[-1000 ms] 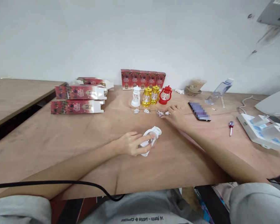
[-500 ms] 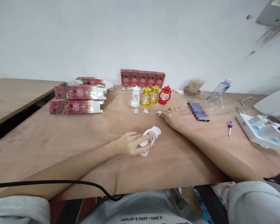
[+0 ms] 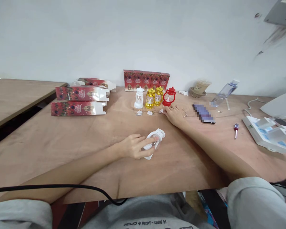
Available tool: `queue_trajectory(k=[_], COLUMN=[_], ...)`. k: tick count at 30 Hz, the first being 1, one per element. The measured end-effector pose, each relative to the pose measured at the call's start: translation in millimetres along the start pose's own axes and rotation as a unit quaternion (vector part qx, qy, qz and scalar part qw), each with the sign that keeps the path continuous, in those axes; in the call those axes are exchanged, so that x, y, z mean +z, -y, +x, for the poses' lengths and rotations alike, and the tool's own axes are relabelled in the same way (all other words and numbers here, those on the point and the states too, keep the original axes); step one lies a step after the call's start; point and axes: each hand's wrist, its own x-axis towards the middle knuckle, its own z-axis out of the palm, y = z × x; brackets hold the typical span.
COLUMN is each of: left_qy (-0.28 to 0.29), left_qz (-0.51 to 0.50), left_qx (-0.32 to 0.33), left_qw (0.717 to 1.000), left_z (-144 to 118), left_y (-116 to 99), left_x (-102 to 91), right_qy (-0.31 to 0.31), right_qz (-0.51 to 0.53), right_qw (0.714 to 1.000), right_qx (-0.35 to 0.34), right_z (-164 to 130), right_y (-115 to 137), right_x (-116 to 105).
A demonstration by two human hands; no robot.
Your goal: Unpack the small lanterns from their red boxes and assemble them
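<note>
My left hand (image 3: 132, 147) rests on the wooden table (image 3: 62, 149) and grips a small white toy lantern (image 3: 154, 142) that lies on its side. My right hand (image 3: 174, 114) reaches far forward, palm down, fingers spread flat on the table just in front of the red lantern (image 3: 168, 96). Its fingertips lie at small white pieces (image 3: 161, 111); whether it grips one I cannot tell. A white lantern (image 3: 139, 98) and two gold lanterns (image 3: 153, 97) stand in a row beside the red one.
Red printed boxes stand upright at the wall (image 3: 146, 80); more lie flat at the left (image 3: 78, 101). Right of my hand are a phone (image 3: 203, 113), a small screwdriver (image 3: 235, 130), a tilted plastic bottle (image 3: 224, 92), a power strip (image 3: 267, 133) and a black cable (image 3: 62, 187) near me.
My right hand has slid forward and left over the small white pieces, toward the red lantern. My left hand and its white lantern have stayed put.
</note>
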Motion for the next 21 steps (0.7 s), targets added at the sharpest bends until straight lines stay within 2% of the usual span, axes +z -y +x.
queue_trajectory(k=[6, 10, 13, 21], left_qy=[0.0, 0.005, 0.006, 0.008], left_qz=[0.005, 0.015, 0.02, -0.003], left_qx=[0.0, 0.005, 0.004, 0.002], left_qw=[1.0, 1.0, 1.0, 1.0], left_z=[1.2, 1.9, 1.6, 1.5], left_y=[0.1, 0.1, 0.5, 1.2], left_x=[-1.1, -1.7, -1.4, -2.2], right_qy=[-0.01, -0.028, -0.014, 0.008], right_qz=[0.016, 0.055, 0.074, 0.031], right_qw=[1.0, 0.998, 0.997, 0.999], right_qx=[0.01, 0.028, 0.015, -0.015], right_z=[1.6, -15.6, -32.6, -57.6], right_y=[-1.4, -15.3, -26.5, -29.3], right_x=[-4.6, -17.9, -25.4, -25.5])
